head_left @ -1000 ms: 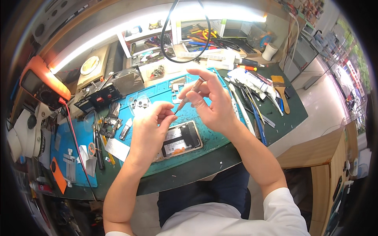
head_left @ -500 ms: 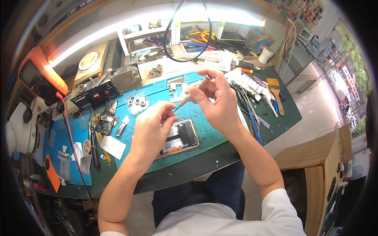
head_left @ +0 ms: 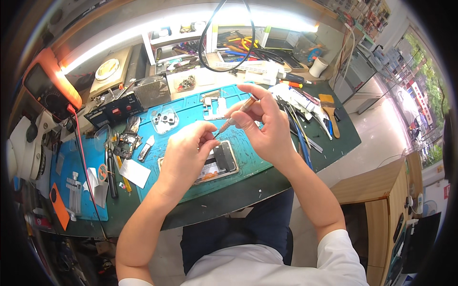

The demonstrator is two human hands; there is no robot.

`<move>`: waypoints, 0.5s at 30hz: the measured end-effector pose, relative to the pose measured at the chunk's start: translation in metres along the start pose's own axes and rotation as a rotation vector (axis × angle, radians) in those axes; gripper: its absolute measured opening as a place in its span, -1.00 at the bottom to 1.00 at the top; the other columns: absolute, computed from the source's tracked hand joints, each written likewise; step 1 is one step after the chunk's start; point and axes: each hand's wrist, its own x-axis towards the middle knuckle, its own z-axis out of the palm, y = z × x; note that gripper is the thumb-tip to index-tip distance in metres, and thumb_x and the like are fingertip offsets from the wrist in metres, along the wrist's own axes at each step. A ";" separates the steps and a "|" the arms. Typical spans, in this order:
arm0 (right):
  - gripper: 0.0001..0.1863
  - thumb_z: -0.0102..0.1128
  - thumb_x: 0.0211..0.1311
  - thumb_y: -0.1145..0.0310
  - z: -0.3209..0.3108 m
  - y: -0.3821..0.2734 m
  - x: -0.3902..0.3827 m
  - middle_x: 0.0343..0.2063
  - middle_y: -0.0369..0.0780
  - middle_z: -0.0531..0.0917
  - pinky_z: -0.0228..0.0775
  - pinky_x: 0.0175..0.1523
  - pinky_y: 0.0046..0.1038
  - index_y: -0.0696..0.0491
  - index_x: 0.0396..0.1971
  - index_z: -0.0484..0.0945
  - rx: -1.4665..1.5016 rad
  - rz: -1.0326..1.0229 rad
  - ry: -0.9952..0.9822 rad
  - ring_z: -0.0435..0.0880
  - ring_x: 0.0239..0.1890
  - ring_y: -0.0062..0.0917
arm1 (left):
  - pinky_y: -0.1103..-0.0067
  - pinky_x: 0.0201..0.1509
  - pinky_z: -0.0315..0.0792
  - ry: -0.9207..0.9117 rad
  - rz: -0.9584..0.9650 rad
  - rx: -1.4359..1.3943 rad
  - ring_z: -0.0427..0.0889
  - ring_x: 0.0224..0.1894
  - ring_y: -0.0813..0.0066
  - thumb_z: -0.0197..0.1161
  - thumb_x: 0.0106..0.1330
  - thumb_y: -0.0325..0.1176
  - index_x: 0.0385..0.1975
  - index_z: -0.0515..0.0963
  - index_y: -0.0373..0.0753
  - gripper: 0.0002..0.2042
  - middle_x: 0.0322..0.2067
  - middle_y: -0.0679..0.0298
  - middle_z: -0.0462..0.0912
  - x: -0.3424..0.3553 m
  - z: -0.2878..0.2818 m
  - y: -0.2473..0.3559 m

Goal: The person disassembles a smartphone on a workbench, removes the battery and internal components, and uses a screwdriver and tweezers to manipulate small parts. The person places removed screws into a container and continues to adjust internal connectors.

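My right hand [head_left: 261,126] grips a slim precision screwdriver [head_left: 227,125], tilted with its tip pointing down toward my left fingertips. My left hand [head_left: 188,150] has its thumb and fingers pinched at that tip; whatever they hold is too small to make out. Beneath both hands an opened phone [head_left: 223,158] with black and orange parts inside lies on a blue work mat [head_left: 253,164], partly covered by my left hand. Behind them are a small clear container of parts [head_left: 165,121] and some metal pieces [head_left: 214,105].
An orange multimeter [head_left: 44,88] with leads and a black instrument [head_left: 109,117] stand left. Loose tools, a brush [head_left: 331,119] and tubes [head_left: 300,102] lie right. A tool rack [head_left: 234,45] stands behind, under a hanging black cable loop [head_left: 204,57]. A wooden cabinet [head_left: 369,181] is right.
The whole view has shifted slightly. My right hand has moved a little right from a second ago, still on the screwdriver; my left fingers stay pinched at its tip.
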 end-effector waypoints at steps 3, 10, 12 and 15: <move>-0.51 0.25 0.53 0.48 -0.002 -0.002 -0.001 -0.26 -0.13 0.82 0.67 -0.05 -0.39 0.12 0.37 0.35 0.001 -0.008 -0.041 0.89 -0.18 -0.42 | 0.40 -0.20 0.64 0.019 0.034 -0.015 0.78 -0.31 0.22 0.46 0.29 -0.57 -0.09 0.64 -0.35 -0.77 -0.33 0.11 0.76 -0.001 0.002 -0.002; -0.47 0.15 0.54 0.57 -0.006 -0.006 -0.005 -0.21 -0.13 0.79 0.67 -0.05 -0.40 0.11 0.43 0.29 0.016 -0.062 -0.100 0.87 -0.21 -0.38 | 0.37 -0.19 0.64 0.022 0.055 -0.014 0.78 -0.30 0.19 0.44 0.30 -0.56 -0.07 0.64 -0.35 -0.76 -0.33 0.10 0.76 -0.001 0.005 -0.001; -0.47 0.19 0.52 0.55 -0.008 -0.008 -0.006 -0.23 -0.15 0.79 0.67 -0.09 -0.41 0.07 0.42 0.33 0.022 -0.062 -0.106 0.87 -0.21 -0.39 | 0.37 -0.18 0.64 0.016 0.065 -0.007 0.78 -0.30 0.18 0.44 0.30 -0.56 -0.07 0.64 -0.35 -0.77 -0.33 0.10 0.75 -0.002 0.005 0.000; -0.48 0.27 0.48 0.52 -0.018 -0.017 -0.008 -0.27 -0.19 0.80 0.67 -0.15 -0.41 0.02 0.37 0.41 -0.147 -0.125 -0.132 0.87 -0.22 -0.39 | 0.39 -0.22 0.65 0.003 0.123 0.023 0.78 -0.31 0.21 0.44 0.31 -0.55 -0.07 0.64 -0.34 -0.77 -0.33 0.11 0.76 -0.005 0.009 0.001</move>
